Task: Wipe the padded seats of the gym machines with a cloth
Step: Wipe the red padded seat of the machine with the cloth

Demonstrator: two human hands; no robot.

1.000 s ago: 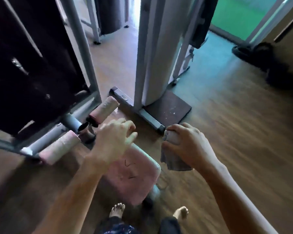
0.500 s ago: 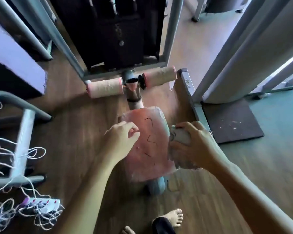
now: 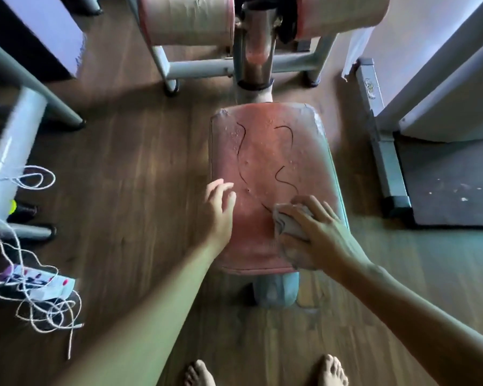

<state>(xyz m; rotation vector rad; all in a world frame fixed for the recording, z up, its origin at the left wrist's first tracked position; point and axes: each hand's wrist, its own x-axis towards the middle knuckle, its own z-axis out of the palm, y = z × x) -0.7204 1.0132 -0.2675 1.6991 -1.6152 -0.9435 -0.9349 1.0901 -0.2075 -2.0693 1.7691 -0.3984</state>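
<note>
Right hand (image 3: 318,235) bunches the cloth (image 3: 290,225) in curled fingers, pressing it on the near right of the pink seat (image 3: 268,162), likely to begin a stroke; left hand (image 3: 219,207), loose-fingered and empty, rests at the seat's left edge, perhaps steadying; far half lies uncovered for sweeping.

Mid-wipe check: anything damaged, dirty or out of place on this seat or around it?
The pink seat looks worn: dark wavy cracks or marks run down its middle, and its far corners peel. The right hand holds the cloth beside them. On the floor to the left, a power strip lies among tangled cords.
</note>
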